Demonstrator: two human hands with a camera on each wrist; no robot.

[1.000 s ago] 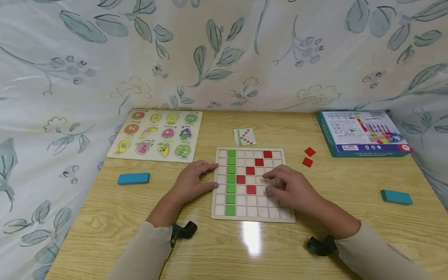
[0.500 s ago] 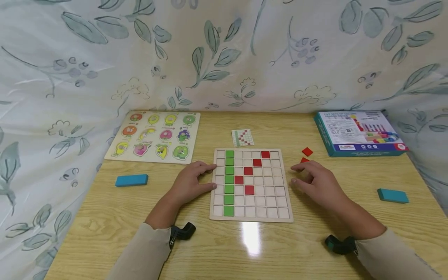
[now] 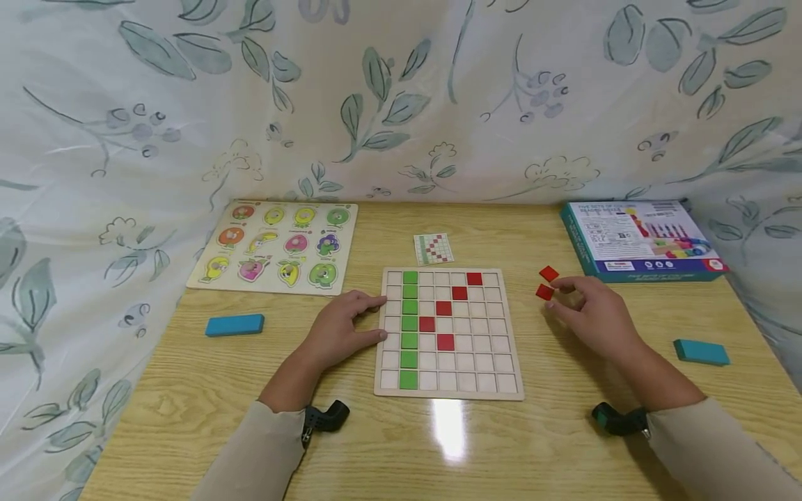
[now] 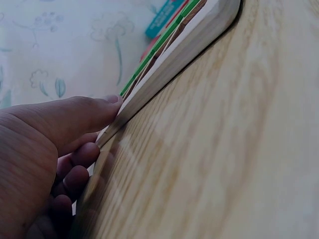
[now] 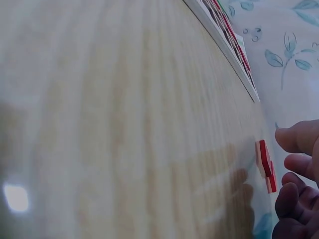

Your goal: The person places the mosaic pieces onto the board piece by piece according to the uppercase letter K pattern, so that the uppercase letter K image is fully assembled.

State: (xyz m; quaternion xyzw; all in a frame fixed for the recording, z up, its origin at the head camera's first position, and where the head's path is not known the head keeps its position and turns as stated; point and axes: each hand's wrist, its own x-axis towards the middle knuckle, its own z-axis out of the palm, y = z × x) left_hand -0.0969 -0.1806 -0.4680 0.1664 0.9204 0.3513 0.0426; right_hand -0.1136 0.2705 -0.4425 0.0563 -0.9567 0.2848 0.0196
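A wooden grid board [image 3: 511, 348] lies on the table, with a column of green square tiles [image 3: 409, 341] and several red square tiles [image 3: 443, 308] set in its cells. My left hand [image 3: 341, 324] rests at the board's left edge, thumb and forefinger spread apart. The left wrist view shows its thumb touching the board's side [image 4: 164, 67]. Right of the board, my right hand [image 3: 595, 313] is at two loose red tiles, a nearer one [image 3: 544, 292] and a farther one [image 3: 548, 273]. Its thumb and forefinger are apart beside the nearer tile. The right wrist view shows a gap between fingers and tiles [image 5: 267, 162].
Behind the board lies a small pattern card [image 3: 433, 249]. A fruit picture board [image 3: 269, 287] is at the back left and a teal-sided box [image 3: 651, 240] at the back right. Blue blocks lie left [image 3: 234, 325] and right [image 3: 702, 352]. A floral cloth [image 3: 401, 174] hangs behind.
My right hand has moved off the board's right half, rightward to the two loose red tiles. The left hand has stayed at the board's left edge. The tiles on the board look the same.
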